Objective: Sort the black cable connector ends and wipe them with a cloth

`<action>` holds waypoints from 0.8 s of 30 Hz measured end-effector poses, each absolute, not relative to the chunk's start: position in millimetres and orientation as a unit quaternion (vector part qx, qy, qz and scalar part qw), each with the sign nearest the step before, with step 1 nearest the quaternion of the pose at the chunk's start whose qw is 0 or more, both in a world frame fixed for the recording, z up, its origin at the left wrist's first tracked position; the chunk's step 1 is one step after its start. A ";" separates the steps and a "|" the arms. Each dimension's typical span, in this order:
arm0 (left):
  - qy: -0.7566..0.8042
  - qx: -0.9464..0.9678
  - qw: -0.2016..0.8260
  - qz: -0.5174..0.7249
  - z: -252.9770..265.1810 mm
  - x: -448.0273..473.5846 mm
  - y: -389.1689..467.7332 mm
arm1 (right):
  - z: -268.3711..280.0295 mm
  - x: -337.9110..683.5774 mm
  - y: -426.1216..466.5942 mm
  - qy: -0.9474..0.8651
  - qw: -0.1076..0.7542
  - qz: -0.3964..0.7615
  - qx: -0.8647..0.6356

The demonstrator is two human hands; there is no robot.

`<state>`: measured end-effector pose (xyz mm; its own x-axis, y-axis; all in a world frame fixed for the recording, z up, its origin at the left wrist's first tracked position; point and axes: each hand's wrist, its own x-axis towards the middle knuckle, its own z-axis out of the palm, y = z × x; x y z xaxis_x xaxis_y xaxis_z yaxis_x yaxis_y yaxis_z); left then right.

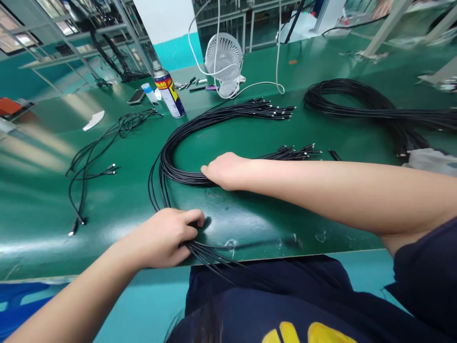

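**Limp cables, pinned in two places**

Your left hand (167,238) clamps the black cable bundle (185,138) at six o'clock, near the table (53,209) edge; your right hand (223,170) presses its loop flat. The strands look light, floppy and slippery, so grip them gathered.

Cable bundle (185,143) mid-frame on worktop (321,209), loose cables (93,162) at left, spray can (169,90) and fan (224,59) behind, coil (357,102) upper right.

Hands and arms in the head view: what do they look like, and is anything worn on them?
Both the left hand and the right hand are bare, with no gloves, rings or watch showing. The forearms are uncovered; a dark navy short sleeve shows at the right upper arm.
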<state>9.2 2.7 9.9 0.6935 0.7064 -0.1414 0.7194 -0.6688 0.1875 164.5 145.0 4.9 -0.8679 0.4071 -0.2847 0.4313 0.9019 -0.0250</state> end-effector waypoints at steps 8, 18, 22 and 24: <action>0.316 0.938 0.093 -0.111 12.1 96.5 13.2 | 0.2 168.5 142.5 0.963 0.083 -0.112 0.232; 0.316 0.936 0.150 -0.035 -10.2 150.7 32.9 | 25.4 222.8 140.5 0.932 0.058 -0.305 0.185; 0.390 0.865 0.310 0.065 0.3 143.7 63.2 | 42.3 278.8 149.3 0.875 -0.017 -0.397 0.278; 0.430 0.809 0.385 0.113 3.2 140.1 80.9 | 42.6 311.2 153.7 0.839 -0.066 -0.375 0.388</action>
<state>140.1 80.9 3.2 0.6043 0.7829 -0.1479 0.6087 -0.3339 0.7197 311.2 153.7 42.6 -0.6899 0.7009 -0.1808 0.6027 0.4177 -0.6799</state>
